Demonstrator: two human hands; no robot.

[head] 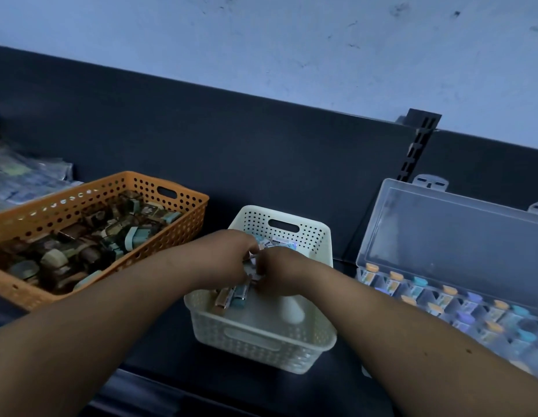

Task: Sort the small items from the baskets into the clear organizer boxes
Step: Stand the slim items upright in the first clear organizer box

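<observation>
Hands: the left hand (228, 257) and right hand (284, 272) meet knuckle to knuckle over the middle of the white basket (261, 344), both forearms reaching in from 6 o'clock.
Left hand: fingers curled tight, pinching a bunch of small items (253, 276) from the 9 o'clock side.
Right hand: fingers curled down onto the same bunch from 3 o'clock, gripping it; its fingertips are hidden behind the knuckles.
White basket: perforated, at the centre of the dark shelf (159, 356); a few loose tubes (234, 296) lie on its floor just below the hands, more packets at its far end.
Orange basket (177, 206): at 9 o'clock of the white one, apart from it, piled with small brown and pale-green pieces (81, 245).
Clear organizer box (442, 230): at 3 to 4 o'clock, lid raised and leaning back, its compartments filled with capped tubes (442, 299) in orange, teal and purple.
Background: a dark back panel (231, 139) runs behind the baskets, a scuffed pale wall (261, 40) above it at 12 o'clock; plastic packets (26, 179) lie at 10 o'clock.
</observation>
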